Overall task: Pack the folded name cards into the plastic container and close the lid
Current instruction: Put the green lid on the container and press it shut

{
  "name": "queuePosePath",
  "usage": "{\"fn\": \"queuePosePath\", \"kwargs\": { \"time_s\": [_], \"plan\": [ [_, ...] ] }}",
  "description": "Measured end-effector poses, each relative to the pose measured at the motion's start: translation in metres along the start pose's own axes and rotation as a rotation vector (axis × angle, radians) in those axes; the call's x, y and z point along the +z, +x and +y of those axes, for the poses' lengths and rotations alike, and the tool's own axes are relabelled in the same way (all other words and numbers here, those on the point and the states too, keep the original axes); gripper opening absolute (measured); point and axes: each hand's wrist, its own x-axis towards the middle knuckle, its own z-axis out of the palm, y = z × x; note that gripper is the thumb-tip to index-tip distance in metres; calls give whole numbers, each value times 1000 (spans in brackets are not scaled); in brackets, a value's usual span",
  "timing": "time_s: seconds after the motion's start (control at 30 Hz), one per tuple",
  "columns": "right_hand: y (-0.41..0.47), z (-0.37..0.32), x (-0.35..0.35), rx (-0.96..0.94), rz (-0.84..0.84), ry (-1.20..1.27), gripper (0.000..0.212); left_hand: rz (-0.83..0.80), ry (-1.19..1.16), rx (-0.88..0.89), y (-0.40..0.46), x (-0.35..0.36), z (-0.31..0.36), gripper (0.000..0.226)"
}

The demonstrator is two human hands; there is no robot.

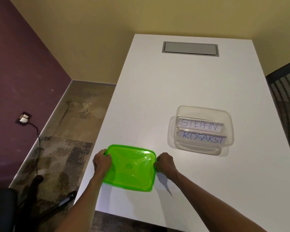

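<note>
Container (203,129): 2 name cards (200,132) inside | lid (130,168): both hands grip

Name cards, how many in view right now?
2, both standing inside the clear plastic container: the STEPHN card toward the far side, and the KOSAKST card in front of it, nearer the person. Any others lying flat behind them would be hidden.

L hand (102,162), R hand (164,162): arms fwd, fingers curled, gripping.
</note>
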Motion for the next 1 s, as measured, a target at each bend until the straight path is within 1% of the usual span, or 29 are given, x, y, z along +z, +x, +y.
{"fn": "queuePosePath", "kwargs": {
  "time_s": [0.1, 0.2, 0.27, 0.3, 0.37, 0.43, 0.53, 0.6, 0.7, 0.87, 1.0],
  "plan": [
    [-3, -3, -4, 14, 3, 44, 20, 7, -25, 5, 0, -1, 8, 39],
    [-9, -5, -11, -14, 25, 36, 10, 35, -81, 16, -1, -5, 12, 37],
    [-4, -13, -21, -45, 54, 37, 19, 60, -107, 23, 7, -8, 28, 36],
    [-3, -17, -23, -40, 70, 67, 17, 64, -141, 28, 8, -11, 34, 36],
    [-11, -24, -74, -92, 172, 116, 11, 108, -234, 99, -5, -20, 86, 37],
    [-8, -32, -81, -130, 193, 125, 9, 156, -262, 96, 1, -29, 104, 37],
    [-15, -36, -87, -172, 227, 104, 13, 189, -257, 106, 3, -33, 109, 34],
    [-19, -36, -99, -181, 273, 124, 14, 207, -295, 146, 1, -35, 120, 33],
    [-20, -30, -134, -213, 373, 146, 11, 188, -358, 215, -6, -32, 152, 38],
    [-16, -10, -189, -209, 482, 181, 5, 140, -433, 244, -29, -17, 204, 37],
    [-13, 6, -233, -157, 505, 320, 17, 96, -506, 274, -49, -10, 245, 39]
  ]
}}
